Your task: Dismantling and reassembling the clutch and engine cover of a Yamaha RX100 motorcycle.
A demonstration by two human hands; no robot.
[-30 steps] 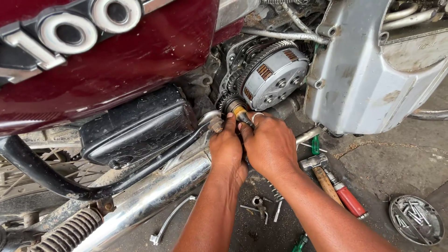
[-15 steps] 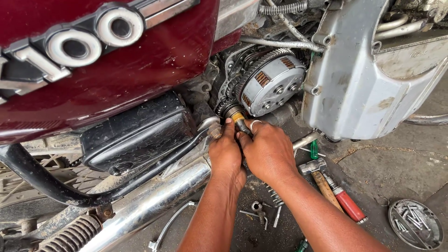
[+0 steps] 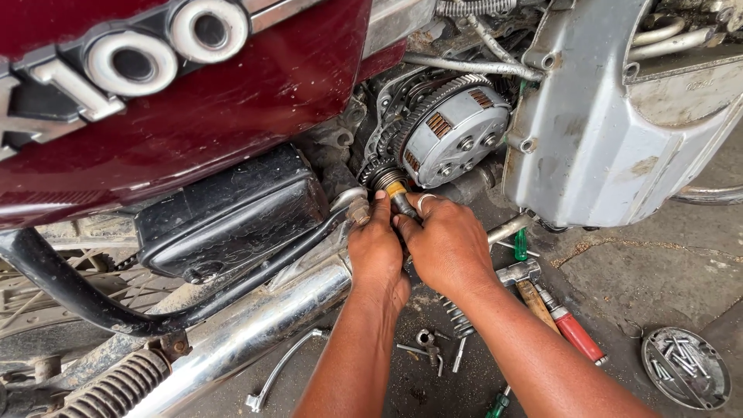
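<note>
Dusty concrete floor (image 3: 658,271) under a maroon motorcycle, both hands at its open engine.
A short yellow-banded shaft (image 3: 396,193) stood just below the clutch (image 3: 453,139); the left hand (image 3: 377,248) and right hand (image 3: 447,246) both pinched it, a red-handled screwdriver (image 3: 571,329) lying nearby.

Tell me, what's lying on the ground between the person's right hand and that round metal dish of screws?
In the head view, a hammer and a red-handled screwdriver lie there.
</note>
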